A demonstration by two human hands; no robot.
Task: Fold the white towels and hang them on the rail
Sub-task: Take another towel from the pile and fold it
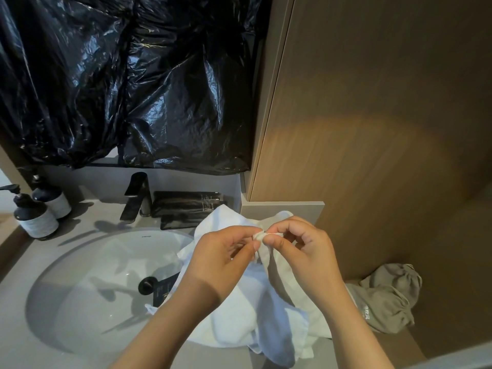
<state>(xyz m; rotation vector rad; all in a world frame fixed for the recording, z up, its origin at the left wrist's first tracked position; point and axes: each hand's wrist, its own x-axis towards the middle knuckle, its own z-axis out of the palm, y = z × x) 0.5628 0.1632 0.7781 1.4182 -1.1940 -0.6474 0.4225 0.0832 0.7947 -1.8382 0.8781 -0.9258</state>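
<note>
Head view, from the left: two pump bottles [36, 219] stand at the back of the worktop [13, 294], beside the sink [80, 288] and its dark tap [138, 198]. A black plastic sheet [119, 75] hangs above them and hides whatever is on the wall behind it.

The white towel [239, 315] lies heaped over the sink's right rim and the worktop, covering part of a dark packet [165, 288] in the basin. The left hand [221, 259] and right hand [300, 249] meet above the heap. Each has a tight thumb-and-forefinger grip on the same small bunched bit of towel edge, with the other fingers curled loosely. They are probably hunting for a corner, so that the cloth can be drawn out flat for a first fold.

Whether the heap is one towel or several cannot be told. A grey garment [391, 296] sits on a ledge at the right. The rail is not in sight, and the forearms are cut off at the bottom edge.
</note>
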